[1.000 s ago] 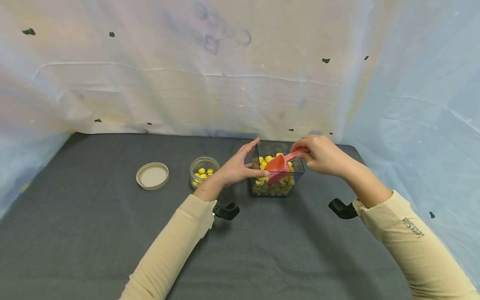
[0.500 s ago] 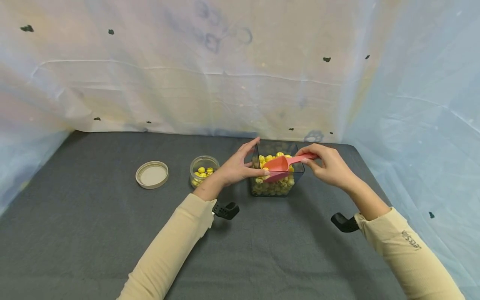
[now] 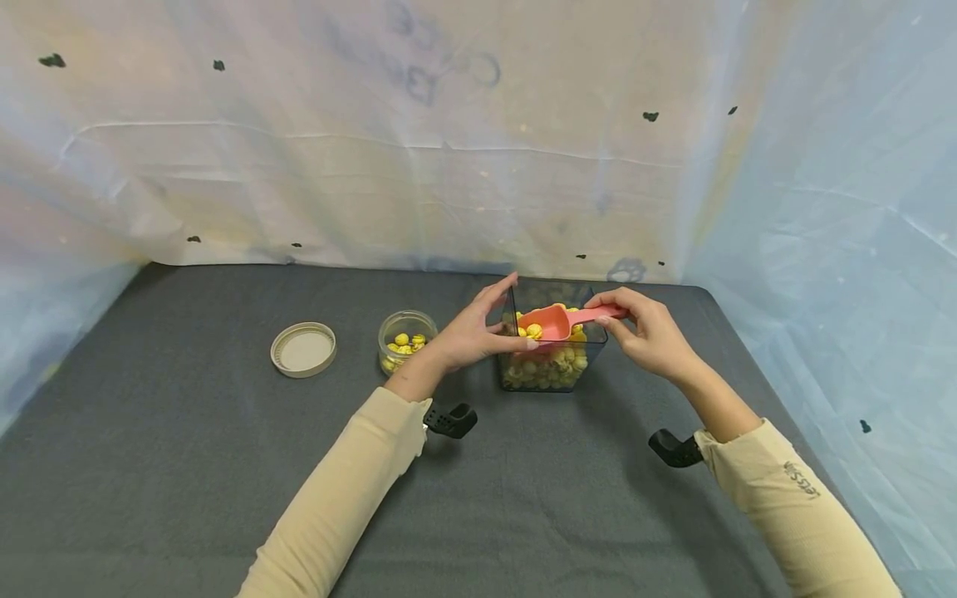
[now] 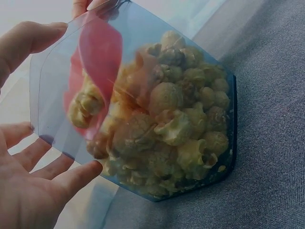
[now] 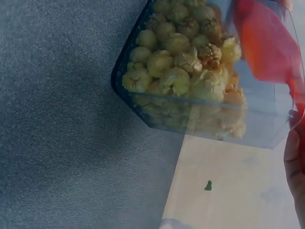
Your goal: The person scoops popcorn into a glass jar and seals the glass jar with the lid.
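A clear, dark-tinted plastic container (image 3: 593, 350) holds yellow popcorn (image 4: 174, 124). My left hand (image 3: 465, 336) holds its left side, the thumb across the front wall and the fingers spread toward the back corner. In my right hand (image 3: 649, 334), the handle of a pink scoop (image 3: 555, 322) is pinched between thumb and fingers. The scoop's bowl lies inside the container's upper part, above the heap, with a few popcorn pieces in it. The left wrist view shows popcorn in the scoop through the wall. In the right wrist view, the scoop (image 5: 267, 45) shows near the open top.
Left of the container stands a round clear jar (image 3: 407, 322) with some popcorn inside, partly hidden by my left wrist. Farther left lies its round lid (image 3: 303, 350). A dark grey cloth (image 3: 187, 432) covers the table, and pale sheeting (image 3: 374, 191) hangs behind.
The scoop has gone from tilted down in the popcorn to nearly level and higher, and has shifted a little left with popcorn in it. The left hand and container stay put.
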A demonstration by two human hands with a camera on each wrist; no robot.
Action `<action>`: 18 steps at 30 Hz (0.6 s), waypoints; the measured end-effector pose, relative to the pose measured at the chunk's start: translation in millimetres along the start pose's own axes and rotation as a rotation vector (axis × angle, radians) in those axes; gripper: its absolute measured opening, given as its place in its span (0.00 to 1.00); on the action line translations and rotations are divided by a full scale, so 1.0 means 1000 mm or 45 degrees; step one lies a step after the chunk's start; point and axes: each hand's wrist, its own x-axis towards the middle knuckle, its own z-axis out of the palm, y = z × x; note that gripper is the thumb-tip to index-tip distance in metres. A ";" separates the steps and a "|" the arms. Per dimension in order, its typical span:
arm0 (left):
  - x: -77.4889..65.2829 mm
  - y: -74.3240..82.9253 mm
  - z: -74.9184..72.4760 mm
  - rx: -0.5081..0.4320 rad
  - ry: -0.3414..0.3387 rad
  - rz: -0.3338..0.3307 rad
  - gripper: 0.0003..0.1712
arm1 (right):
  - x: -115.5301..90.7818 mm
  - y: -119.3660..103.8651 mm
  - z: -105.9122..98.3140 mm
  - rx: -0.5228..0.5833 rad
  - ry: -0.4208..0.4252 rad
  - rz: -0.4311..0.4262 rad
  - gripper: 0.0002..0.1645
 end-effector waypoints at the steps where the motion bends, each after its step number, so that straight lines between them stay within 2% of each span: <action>1: 0.000 0.000 0.000 -0.004 -0.001 0.002 0.57 | 0.000 0.000 0.000 0.002 0.002 0.005 0.11; 6: -0.001 -0.001 0.001 -0.011 0.000 0.008 0.57 | -0.004 0.002 0.000 0.042 0.002 0.056 0.11; 18: 0.001 -0.003 0.001 0.005 0.007 -0.009 0.56 | -0.012 0.010 0.006 0.336 0.079 0.131 0.12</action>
